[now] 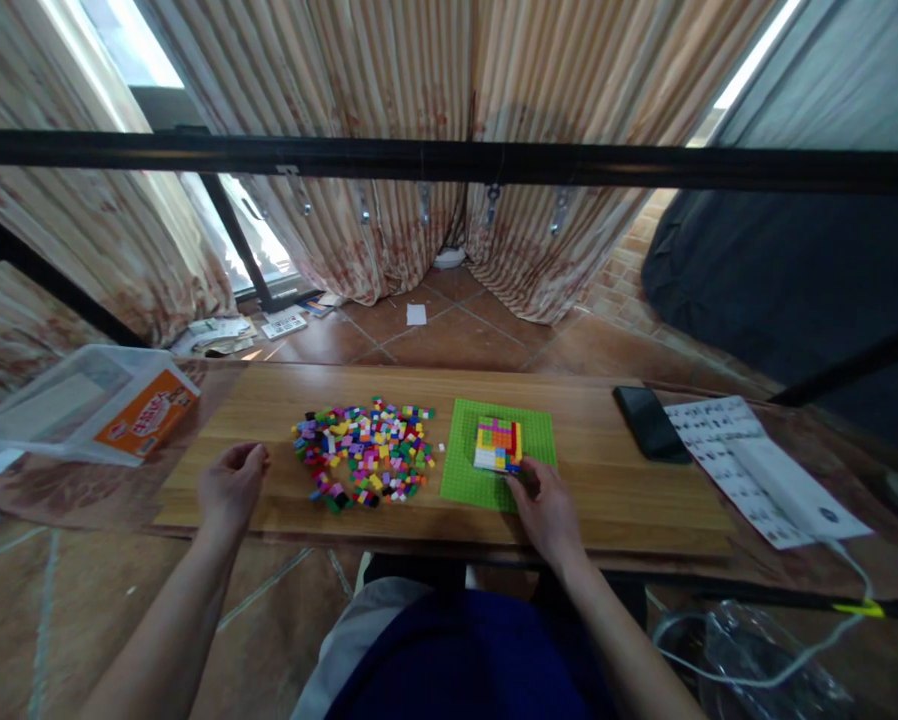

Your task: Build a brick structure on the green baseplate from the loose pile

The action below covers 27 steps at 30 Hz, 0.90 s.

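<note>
A small multicoloured structure of toy building bricks (498, 445) sits on the green baseplate (460, 480). Its top shows white, yellow, red, orange, purple and blue bricks. My right hand (550, 512) has thumb and fingertips at the structure's near right corner, gripping it there. Left of the baseplate spreads a pile of loose toy bricks (374, 450) in many colours. Beside the pile's left edge, apart from it, my left hand (228, 485) hovers over the wooden board with its fingers curled together. Whatever those fingers hold, if anything, is hidden.
A clear plastic box (96, 385) with an orange label stands at the far left. On the right lie a black phone (651, 424), a printed sheet (719, 420) and a white device (786, 485) with a cable. A black bar (449, 160) crosses beyond the table.
</note>
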### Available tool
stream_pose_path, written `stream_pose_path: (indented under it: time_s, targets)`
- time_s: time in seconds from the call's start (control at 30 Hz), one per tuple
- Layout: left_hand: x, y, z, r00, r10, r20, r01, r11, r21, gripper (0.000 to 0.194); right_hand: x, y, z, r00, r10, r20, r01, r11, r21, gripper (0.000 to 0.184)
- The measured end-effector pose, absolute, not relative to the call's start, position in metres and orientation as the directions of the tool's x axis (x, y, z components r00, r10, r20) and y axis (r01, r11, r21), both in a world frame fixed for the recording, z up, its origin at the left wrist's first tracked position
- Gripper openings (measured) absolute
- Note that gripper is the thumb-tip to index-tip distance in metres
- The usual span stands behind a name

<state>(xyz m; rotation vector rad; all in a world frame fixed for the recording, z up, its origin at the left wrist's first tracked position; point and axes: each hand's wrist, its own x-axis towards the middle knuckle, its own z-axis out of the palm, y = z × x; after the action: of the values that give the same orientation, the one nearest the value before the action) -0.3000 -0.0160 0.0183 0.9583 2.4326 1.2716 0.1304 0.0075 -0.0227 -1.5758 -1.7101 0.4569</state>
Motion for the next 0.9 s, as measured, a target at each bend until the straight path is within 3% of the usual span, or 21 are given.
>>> stream_pose_path:
  time_s: [0.17,0.47,0.6,0.77,0.9]
  targets:
    - [-0.318,-0.023,0.009,-0.766,0.639,0.077,0.542,0.576,0.611,0.030,0.140,0.002,-0.030,0.007,0.944,0.330,0.684,0.236,-0.690,0.034]
    - [-0.304,-0.006,0.001,-0.693,0.701,0.169,0.692,0.580,0.429,0.035,0.156,0.009,-0.026,-0.033,0.961,0.276,0.666,0.227,-0.710,0.033]
    - [-0.297,-0.008,-0.003,-0.628,0.740,0.240,0.769,0.544,0.335,0.034,0.155,0.008,-0.018,0.063,0.956,0.287,0.651,0.179,-0.738,0.031]
    - [-0.293,-0.011,-0.005,-0.588,0.761,0.275,0.804,0.513,0.300,0.034,0.124,-0.003,0.003,0.185,0.883,0.432,0.685,0.199,-0.701,0.029]
    - [-0.292,-0.010,-0.005,-0.575,0.772,0.270,0.813,0.502,0.297,0.033,0.075,-0.012,0.016,-0.064,0.889,0.453,0.623,0.390,-0.678,0.022]
